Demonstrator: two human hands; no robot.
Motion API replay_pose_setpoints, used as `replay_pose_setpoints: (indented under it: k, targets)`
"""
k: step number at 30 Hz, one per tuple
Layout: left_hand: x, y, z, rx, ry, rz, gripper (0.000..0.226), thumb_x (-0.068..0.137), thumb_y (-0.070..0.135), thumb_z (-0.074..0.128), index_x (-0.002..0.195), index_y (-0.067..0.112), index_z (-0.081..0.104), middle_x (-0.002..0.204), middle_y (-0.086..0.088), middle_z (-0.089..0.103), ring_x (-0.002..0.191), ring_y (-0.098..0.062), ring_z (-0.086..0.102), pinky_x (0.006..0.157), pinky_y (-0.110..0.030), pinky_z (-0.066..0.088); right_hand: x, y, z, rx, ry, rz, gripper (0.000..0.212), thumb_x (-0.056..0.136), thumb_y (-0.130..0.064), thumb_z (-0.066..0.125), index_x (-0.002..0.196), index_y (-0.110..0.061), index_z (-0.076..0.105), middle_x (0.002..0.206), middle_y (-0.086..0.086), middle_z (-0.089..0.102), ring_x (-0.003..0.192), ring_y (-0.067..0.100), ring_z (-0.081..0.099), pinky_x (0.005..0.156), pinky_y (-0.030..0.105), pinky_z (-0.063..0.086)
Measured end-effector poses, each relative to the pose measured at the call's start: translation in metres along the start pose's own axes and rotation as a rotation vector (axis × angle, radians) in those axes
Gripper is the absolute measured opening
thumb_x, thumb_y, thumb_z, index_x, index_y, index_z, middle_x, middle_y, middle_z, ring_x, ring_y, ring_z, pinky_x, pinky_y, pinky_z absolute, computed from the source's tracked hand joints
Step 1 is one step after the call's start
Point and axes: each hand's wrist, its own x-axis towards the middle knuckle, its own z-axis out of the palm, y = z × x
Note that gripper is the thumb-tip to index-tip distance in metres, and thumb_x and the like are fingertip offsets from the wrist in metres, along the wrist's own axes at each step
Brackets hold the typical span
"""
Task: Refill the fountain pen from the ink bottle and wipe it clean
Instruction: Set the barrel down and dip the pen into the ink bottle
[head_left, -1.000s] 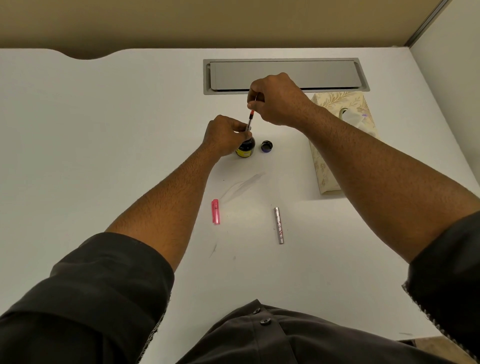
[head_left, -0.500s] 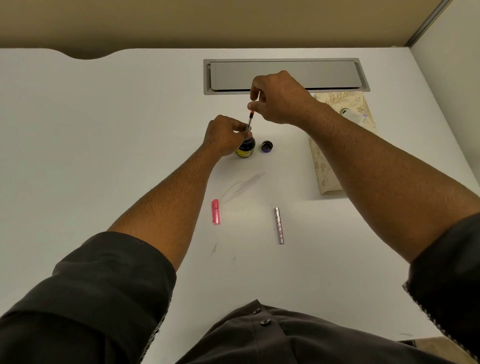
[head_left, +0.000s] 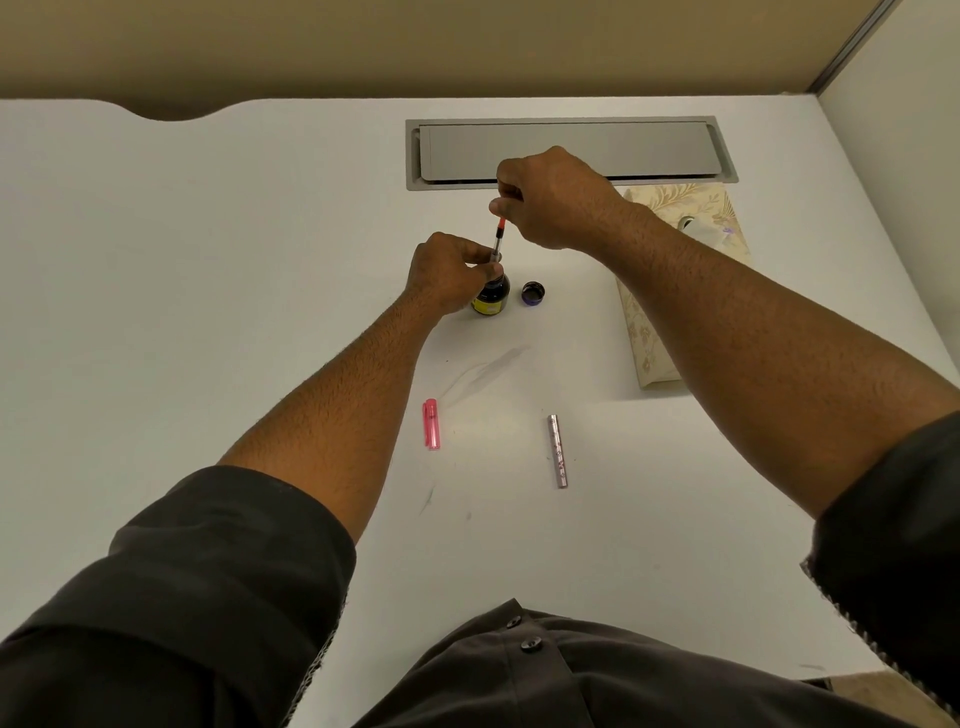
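Two bare forearms reach out over our white desk (head_left: 208, 260), dark sleeves pushed up, and meet at the far middle. Biggest of the loose things is the patterned tissue box (head_left: 670, 291), lying right of the work, partly behind our right arm, near enough for the wiping to come. The ink bottle (head_left: 492, 297) stands uncapped in front of the grey cable hatch (head_left: 566, 150); it looks like glass, squat and fairly steady, but an open bottle of ink would stain if tipped, so we judge a hold low round the body to be safest. Our left hand (head_left: 447, 273) is curled against it from the left, fingertips pinching at its neck and the pen's lower end. Its small dark cap (head_left: 533, 293) sits just right of it.

Standing nearly upright in the bottle mouth is the pen's inner section with its converter (head_left: 497, 241), thin, light, stiff, likely slick and easy to snap or drip. Best taken at the very top, we think, where our right hand (head_left: 550, 200) pinches its upper end between thumb and forefinger, wrist raised, knuckles up.

Nearer us lie the silver barrel (head_left: 557, 451) and, left of it, the pink pen cap (head_left: 431, 424), well apart from the bottle.
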Motion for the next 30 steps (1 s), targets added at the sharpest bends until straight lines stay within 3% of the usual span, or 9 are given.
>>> replay_pose_setpoints:
  k: [3,7,11,17,22,26,30]
  targets:
    - [-0.0001,0.0001,-0.0003,-0.009,-0.001,0.004,0.027,0.084,0.024,0.071,0.109,0.014,0.073,0.115,-0.004,0.07,0.11,-0.016,0.062,0.093,-0.025,0.045,0.0012,-0.0004,-0.0011,0.024,0.005,-0.006,0.03,0.099,-0.034,0.051,0.111,-0.008,0.059,0.093,0.006,0.058,0.083,0.018,0.051,0.07,0.031,0.038]
    - [0.0004,-0.0001,-0.0004,-0.004,0.0,0.008,0.027,0.084,0.024,0.071,0.109,0.014,0.073,0.115,-0.004,0.07,0.111,-0.015,0.061,0.093,-0.025,0.046,0.0029,0.0016,-0.0004,0.025,-0.027,-0.015,0.024,0.096,-0.025,0.057,0.114,-0.01,0.061,0.11,0.009,0.066,0.087,0.016,0.051,0.074,0.03,0.044]
    - [0.0002,-0.0005,0.0003,-0.009,0.002,0.007,0.027,0.084,0.024,0.072,0.109,0.013,0.073,0.115,-0.004,0.071,0.11,-0.015,0.062,0.094,-0.026,0.047,0.0022,0.0022,0.001,-0.013,-0.037,-0.023,0.02,0.097,-0.016,0.054,0.113,-0.008,0.061,0.108,0.01,0.067,0.086,0.016,0.051,0.073,0.029,0.044]
    - [-0.0003,0.0,0.0002,-0.004,0.001,0.01,0.028,0.084,0.024,0.071,0.11,0.013,0.073,0.116,-0.004,0.07,0.112,-0.015,0.061,0.093,-0.024,0.044,0.0006,-0.0015,0.0014,-0.048,-0.021,-0.008,0.027,0.101,-0.03,0.047,0.112,-0.009,0.061,0.092,0.005,0.058,0.082,0.018,0.051,0.069,0.031,0.038]
    - [-0.0003,0.0002,0.0003,-0.004,0.004,0.005,0.028,0.084,0.025,0.071,0.109,0.013,0.073,0.116,-0.004,0.07,0.111,-0.015,0.061,0.094,-0.025,0.044,0.0,-0.0012,-0.0033,-0.091,-0.016,-0.008,0.038,0.101,-0.041,0.043,0.113,-0.009,0.06,0.092,0.006,0.058,0.083,0.019,0.051,0.07,0.033,0.04]
    - [-0.0006,0.0007,0.0005,-0.002,0.009,0.003,0.027,0.084,0.024,0.071,0.109,0.013,0.073,0.116,-0.004,0.07,0.112,-0.016,0.061,0.091,-0.023,0.043,0.0016,0.0022,-0.0037,-0.061,-0.02,-0.035,0.026,0.097,-0.03,0.053,0.113,-0.011,0.059,0.104,0.01,0.065,0.084,0.019,0.052,0.071,0.033,0.045]
    - [-0.0006,0.001,0.0007,0.008,0.007,0.005,0.027,0.084,0.024,0.071,0.109,0.013,0.073,0.116,-0.004,0.07,0.112,-0.015,0.06,0.088,-0.021,0.042,0.0002,0.0024,-0.0037,-0.087,-0.025,-0.04,0.02,0.097,-0.024,0.053,0.111,-0.01,0.059,0.101,0.01,0.065,0.082,0.02,0.052,0.07,0.033,0.043]
